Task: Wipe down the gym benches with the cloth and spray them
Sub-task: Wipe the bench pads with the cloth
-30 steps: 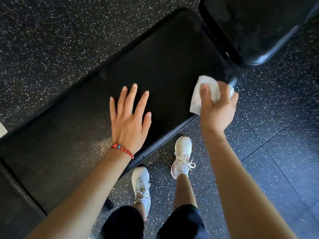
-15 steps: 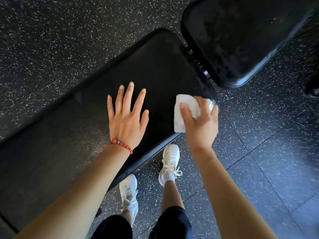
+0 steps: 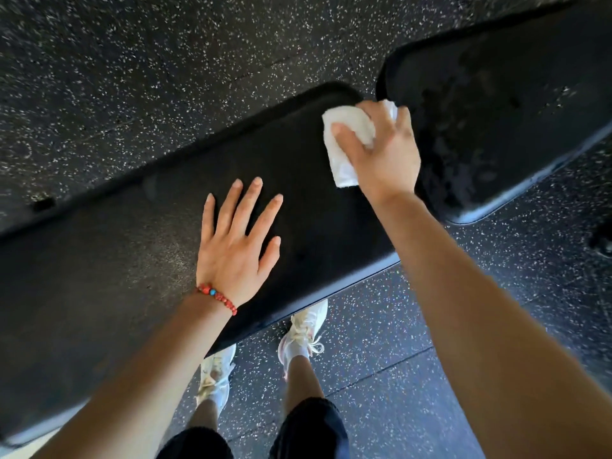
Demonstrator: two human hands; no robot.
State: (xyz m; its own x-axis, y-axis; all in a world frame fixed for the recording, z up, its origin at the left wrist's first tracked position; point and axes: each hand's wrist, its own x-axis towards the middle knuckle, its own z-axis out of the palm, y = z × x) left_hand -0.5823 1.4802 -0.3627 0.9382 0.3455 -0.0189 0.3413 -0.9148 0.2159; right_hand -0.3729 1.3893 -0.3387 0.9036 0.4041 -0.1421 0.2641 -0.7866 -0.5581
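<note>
A long black padded bench (image 3: 139,253) runs from lower left to upper middle. My left hand (image 3: 236,246) lies flat on it with fingers spread, a red bead bracelet at the wrist. My right hand (image 3: 381,154) holds a folded white cloth (image 3: 342,150) and presses it onto the bench's far right end, next to the gap before a second black pad (image 3: 516,104). Wet smears show on that second pad. No spray bottle is in view.
Black speckled rubber floor (image 3: 149,77) surrounds the bench. My two feet in white shoes (image 3: 304,329) stand close against the bench's near edge. A dark object (image 3: 602,241) sits at the right border.
My right hand has slid the cloth from the bench's near edge up toward its far corner. The left hand has stayed flat on the pad. The view has shifted right, showing more of the second pad.
</note>
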